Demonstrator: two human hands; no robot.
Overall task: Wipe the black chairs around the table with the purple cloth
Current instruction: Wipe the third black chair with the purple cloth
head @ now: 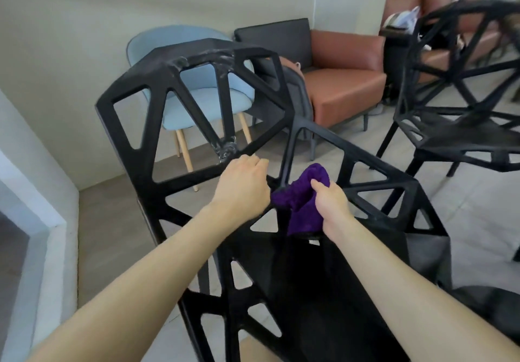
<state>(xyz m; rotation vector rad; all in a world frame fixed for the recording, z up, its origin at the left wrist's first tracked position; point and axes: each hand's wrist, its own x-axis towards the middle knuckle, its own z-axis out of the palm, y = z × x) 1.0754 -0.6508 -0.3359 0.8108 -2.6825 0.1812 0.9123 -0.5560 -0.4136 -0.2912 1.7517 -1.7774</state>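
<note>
A black chair (135, 150) with a geometric open frame fills the middle of the view, its backrest toward the left. My left hand (242, 184) grips a bar where the backrest meets the seat. My right hand (332, 204) holds the bunched purple cloth (304, 201) against the seat frame just right of the left hand. White scuffs show on the backrest's top bar. A second black chair (461, 133) of the same kind stands at the right.
A light blue chair (194, 102) with wooden legs stands behind the backrest by the wall. A brown and black sofa (346, 80) runs along the back. A white ledge (36, 193) borders the left. A person sits at the far right on the sofa.
</note>
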